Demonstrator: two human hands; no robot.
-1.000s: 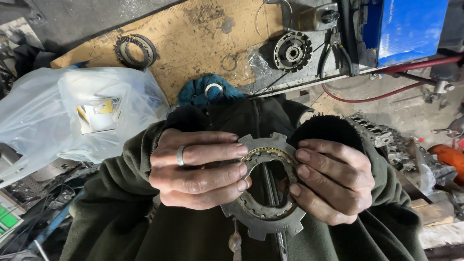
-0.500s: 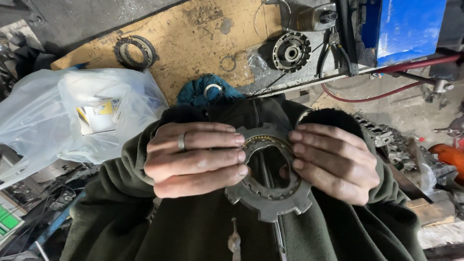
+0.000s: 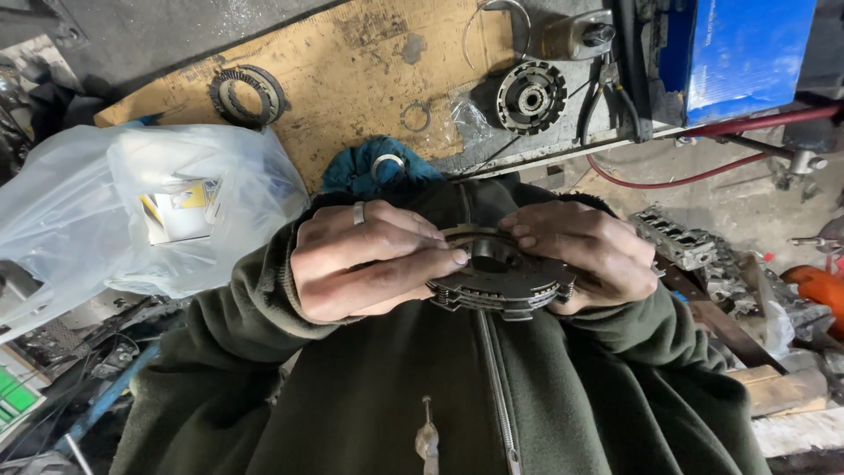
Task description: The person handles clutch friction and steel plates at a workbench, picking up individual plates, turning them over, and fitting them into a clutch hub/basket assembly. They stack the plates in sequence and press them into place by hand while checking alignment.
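Both hands hold a dark toothed metal ring assembly (image 3: 501, 283) in front of my green fleece jacket. It lies nearly flat, edge toward the camera, and looks like stacked plates with a brass-coloured inner ring. My left hand (image 3: 369, 259), with a ring on one finger, grips its left side, fingers over the top. My right hand (image 3: 580, 251) grips the right side, fingertips on the upper rim.
A wooden bench top (image 3: 352, 79) carries a toothed ring (image 3: 244, 95), a small snap ring (image 3: 415, 115) and a round hub (image 3: 530, 97). A clear plastic bag (image 3: 132, 211) lies left, a blue rag (image 3: 369, 167) ahead, a blue box (image 3: 747, 53) upper right, engine parts (image 3: 694, 246) right.
The ring assembly has tipped from facing the camera to lying almost flat, edge-on. Both hands rose a little and closed in over it.
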